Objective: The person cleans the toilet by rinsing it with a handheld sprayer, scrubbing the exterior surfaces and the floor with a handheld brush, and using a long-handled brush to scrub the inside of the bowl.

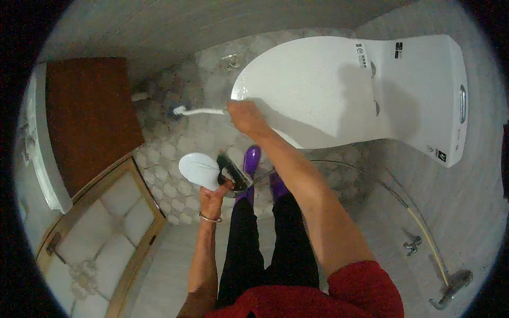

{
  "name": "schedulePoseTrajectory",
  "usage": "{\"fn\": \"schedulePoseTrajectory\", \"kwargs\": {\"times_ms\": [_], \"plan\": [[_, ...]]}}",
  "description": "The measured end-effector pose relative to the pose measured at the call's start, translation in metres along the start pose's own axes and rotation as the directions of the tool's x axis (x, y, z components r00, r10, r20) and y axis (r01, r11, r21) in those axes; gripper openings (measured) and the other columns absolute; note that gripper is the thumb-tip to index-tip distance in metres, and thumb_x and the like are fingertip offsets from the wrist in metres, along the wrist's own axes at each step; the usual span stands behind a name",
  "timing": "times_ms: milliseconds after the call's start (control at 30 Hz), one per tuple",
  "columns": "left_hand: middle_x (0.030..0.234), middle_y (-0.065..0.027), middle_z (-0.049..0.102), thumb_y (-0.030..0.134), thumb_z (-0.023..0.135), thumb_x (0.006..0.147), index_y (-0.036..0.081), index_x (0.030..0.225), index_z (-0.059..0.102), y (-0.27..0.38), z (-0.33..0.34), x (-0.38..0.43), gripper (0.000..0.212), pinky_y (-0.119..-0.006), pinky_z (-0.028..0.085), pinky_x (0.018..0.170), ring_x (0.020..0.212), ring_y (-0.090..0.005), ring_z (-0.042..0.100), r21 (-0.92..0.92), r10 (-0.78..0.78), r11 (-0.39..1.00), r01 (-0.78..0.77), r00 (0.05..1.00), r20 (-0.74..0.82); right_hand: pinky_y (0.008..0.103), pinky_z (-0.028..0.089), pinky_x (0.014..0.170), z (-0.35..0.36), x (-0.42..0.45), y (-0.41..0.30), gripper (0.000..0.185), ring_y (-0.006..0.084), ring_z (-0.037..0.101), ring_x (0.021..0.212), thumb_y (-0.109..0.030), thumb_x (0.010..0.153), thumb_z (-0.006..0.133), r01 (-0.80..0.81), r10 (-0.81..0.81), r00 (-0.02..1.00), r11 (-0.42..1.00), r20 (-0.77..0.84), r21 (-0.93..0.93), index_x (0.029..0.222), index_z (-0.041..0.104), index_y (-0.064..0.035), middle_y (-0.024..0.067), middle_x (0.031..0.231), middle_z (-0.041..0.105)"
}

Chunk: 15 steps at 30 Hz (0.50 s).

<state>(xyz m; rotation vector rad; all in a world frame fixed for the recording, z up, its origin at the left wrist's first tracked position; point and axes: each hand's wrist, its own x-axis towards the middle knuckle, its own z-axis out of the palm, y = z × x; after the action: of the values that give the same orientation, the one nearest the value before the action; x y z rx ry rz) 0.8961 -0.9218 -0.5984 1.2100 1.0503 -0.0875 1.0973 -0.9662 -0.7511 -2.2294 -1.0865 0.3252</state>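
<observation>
My right hand [245,116] grips the end of a long white-handled brush [204,111], probably a toilet brush. Its small head points left over the tiled floor. The hand overlaps the front edge of a white toilet [302,87] with its lid down; whether it touches the lid I cannot tell. Lower down, my left hand [212,196] holds a smooth white oval object [199,170], whose exact kind is unclear. By its thumb is a dark scrub brush [234,173] with pale bristles, seemingly gripped in the same hand. Some fingers are hidden.
A flexible hose [358,170] runs from a wall tap [449,292] toward my purple boots [251,159]. Another small tap [412,245] juts from the wall. A floor drain [230,62] lies beside the toilet. At left stand a brown panel [89,119] and a glazed door [99,238].
</observation>
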Motion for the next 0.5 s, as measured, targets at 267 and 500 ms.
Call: {"fn": "schedulePoseTrajectory", "kwargs": {"times_ms": [267,500], "plan": [[0.08,-0.0021,0.059,-0.002,0.063,0.074,-0.002,0.09,0.059,-0.011,-0.013,-0.008,0.017,-0.024,0.045,0.064,0.069,-0.0112,0.054,-0.194,0.109,0.977,-0.092,0.991,0.077,0.0354,0.051,0.059,0.003,0.04,-0.017,0.007,0.0233,0.066,0.069,-0.011,0.066,0.064,0.233,-0.168,0.956,0.933,0.24,-0.275,0.072,0.064,-0.0066,0.0109,0.072,0.066],[0.081,-0.0032,0.06,-0.001,0.065,0.075,-0.002,0.087,0.059,0.011,-0.002,-0.024,0.014,-0.027,0.048,0.065,0.071,-0.0119,0.055,-0.134,0.091,0.988,-0.078,0.992,0.092,0.0344,0.051,0.065,-0.018,0.05,-0.031,0.008,0.0248,0.066,0.074,-0.011,0.068,0.064,0.312,-0.067,0.858,0.856,0.51,-0.412,0.074,0.068,-0.0096,0.0074,0.074,0.067]]}}
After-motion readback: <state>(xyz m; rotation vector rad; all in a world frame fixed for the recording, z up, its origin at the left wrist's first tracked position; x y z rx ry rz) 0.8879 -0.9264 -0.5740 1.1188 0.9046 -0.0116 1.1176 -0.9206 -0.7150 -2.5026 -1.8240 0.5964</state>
